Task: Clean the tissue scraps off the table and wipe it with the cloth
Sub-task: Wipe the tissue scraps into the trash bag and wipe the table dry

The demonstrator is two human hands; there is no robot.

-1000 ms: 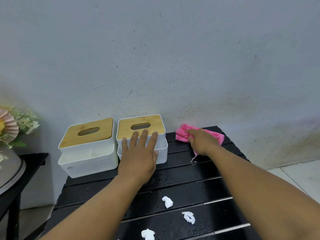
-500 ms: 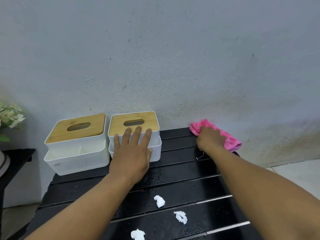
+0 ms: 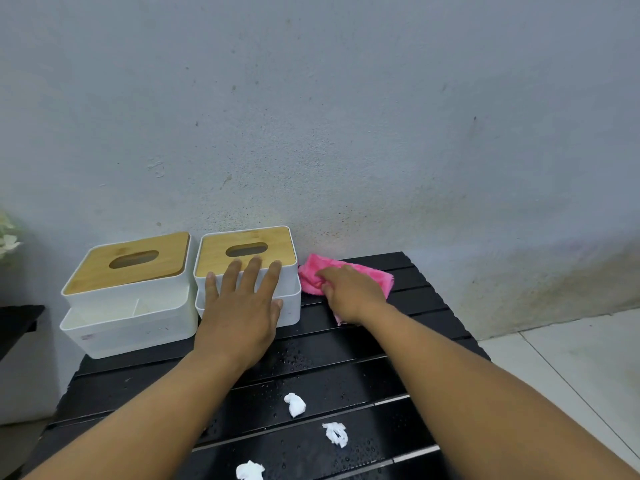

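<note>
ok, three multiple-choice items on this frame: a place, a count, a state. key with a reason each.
1. Where is the pink cloth?
A) on the table, right of the right box
B) on the floor
C) draped over a chair

2. How many tissue scraps lie on the table?
A) one
B) three
C) five

3. The left hand is:
A) pinching a scrap
B) flat on the right box
C) out of view

Key:
1 A, it lies beside that box under the right hand.
2 B, three white wads sit near the front.
3 B, its straight fingers rest on the wooden lid.
</note>
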